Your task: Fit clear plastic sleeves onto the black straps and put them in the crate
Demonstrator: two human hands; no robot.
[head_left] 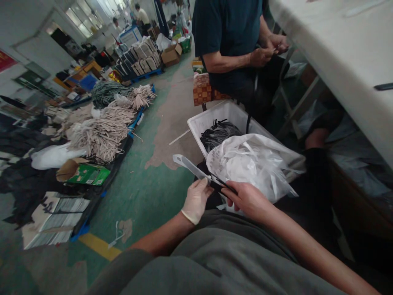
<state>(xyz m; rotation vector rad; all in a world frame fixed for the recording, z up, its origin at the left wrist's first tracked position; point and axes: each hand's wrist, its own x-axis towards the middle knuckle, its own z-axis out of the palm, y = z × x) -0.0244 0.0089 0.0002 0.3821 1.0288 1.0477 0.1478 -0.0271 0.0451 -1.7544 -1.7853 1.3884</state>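
Note:
My left hand (195, 201), in a pale thin glove, is closed in a pinch. From it a translucent white plastic strip (189, 166) sticks out, pointing up and left. My bare right hand (246, 196) is closed around a narrow black strap (221, 181) that runs between both hands, above my lap. How the strip and the strap meet is hidden by my fingers. Just beyond my hands, a white plastic bag (245, 162) lies in a white bin (196, 128), beside a heap of black straps (219, 133).
A co-worker (230, 28) sits on a patterned seat (202, 88) beyond the bin, hands together on something small. To the right stands a pale table (337, 37). On the left, pallets carry beige cord bundles (98, 131) and a green box (92, 174).

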